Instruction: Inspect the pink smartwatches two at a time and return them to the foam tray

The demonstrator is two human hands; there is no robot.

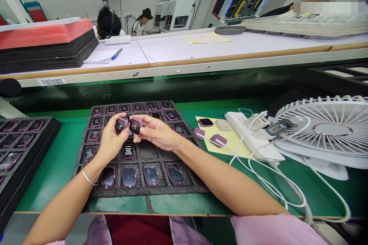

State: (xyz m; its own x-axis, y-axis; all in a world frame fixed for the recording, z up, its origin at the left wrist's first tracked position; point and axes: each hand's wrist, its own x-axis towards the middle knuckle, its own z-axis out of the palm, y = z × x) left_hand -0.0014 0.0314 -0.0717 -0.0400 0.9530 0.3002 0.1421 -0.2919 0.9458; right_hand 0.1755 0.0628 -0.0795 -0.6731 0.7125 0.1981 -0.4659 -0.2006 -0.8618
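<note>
Near the middle of the frame, just above the black foam tray [184, 190], my left hand [110, 142] pinches a purple watch [121, 124] and my right hand [159, 134] pinches a second watch [135, 125], each pinch closed snug, and the two nearly touch, so I think I am at the looking-over step. Both are small and square, with a dark shiny screen and a purple edge, tipped up toward me. To set one down well, I would need to lay it flat, screen up, in an empty hole [146, 152] and not on a neighbour.
</note>
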